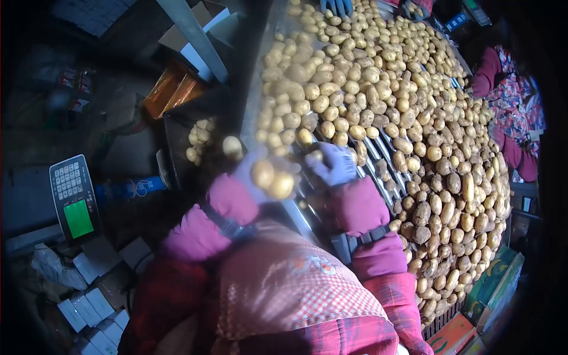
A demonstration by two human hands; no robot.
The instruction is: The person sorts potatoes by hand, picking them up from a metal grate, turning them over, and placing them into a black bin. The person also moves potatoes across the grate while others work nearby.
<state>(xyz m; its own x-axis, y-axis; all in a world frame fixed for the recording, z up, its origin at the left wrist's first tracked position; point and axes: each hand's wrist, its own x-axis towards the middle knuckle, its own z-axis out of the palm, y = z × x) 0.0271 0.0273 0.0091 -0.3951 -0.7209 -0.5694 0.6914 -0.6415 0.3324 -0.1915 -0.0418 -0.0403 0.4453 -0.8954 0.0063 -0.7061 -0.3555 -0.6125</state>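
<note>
My left hand (pixel 251 173), in a pale lavender glove, is at the near edge of the sorting table. It holds two smooth yellow potatoes (pixel 281 186), slightly blurred. Another potato (pixel 232 147) appears just beyond that hand, above a dark container (pixel 176 133) with several potatoes inside. To the right, my right hand (pixel 336 165), gloved alike, has its fingers curled round a potato (pixel 315 157) over the metal rollers (pixel 378 160). A large heap of potatoes (pixel 408 100), some coated with soil, covers the table beyond and to the right.
A blue-gloved hand (pixel 337 7) of another person works at the far end. A person in a floral garment (pixel 515 100) stands on the right. At left are a scale display (pixel 74 198), cardboard boxes (pixel 183 47) and a metal post (pixel 195 38). Printed cartons (pixel 494 284) stand lower right.
</note>
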